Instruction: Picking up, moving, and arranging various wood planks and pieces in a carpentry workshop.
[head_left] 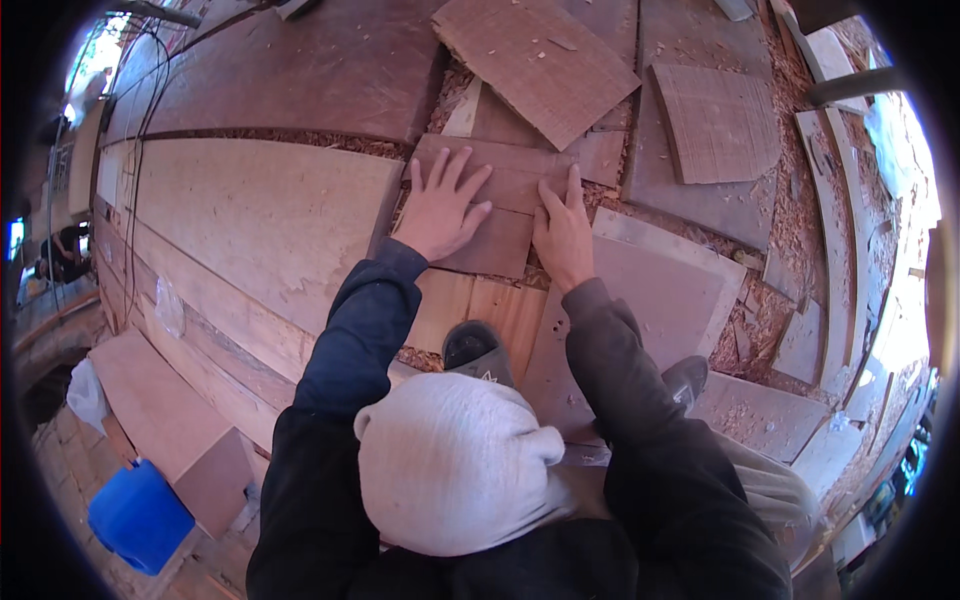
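Note:
My left hand [443, 212] lies with spread fingers on a reddish-brown wooden board [500, 228]. Toward the right end of the same board, my right hand [565, 230] rests with its index finger stretched forward and its thumb apart. Thin lines run across the board between the hands; whether they are joints or marks, I cannot tell. Neither hand is wrapped round anything. Pale wood strips [475, 305] show just below the board, near my sandalled foot [475, 350].
A loose rough board [540, 65] lies at an angle beyond my hands, and another piece [718, 122] sits to its right. A large pale panel [270, 215] spreads out on the left. Wood shavings [790, 190] fill the gaps. A blue plastic container [140, 517] stands at lower left.

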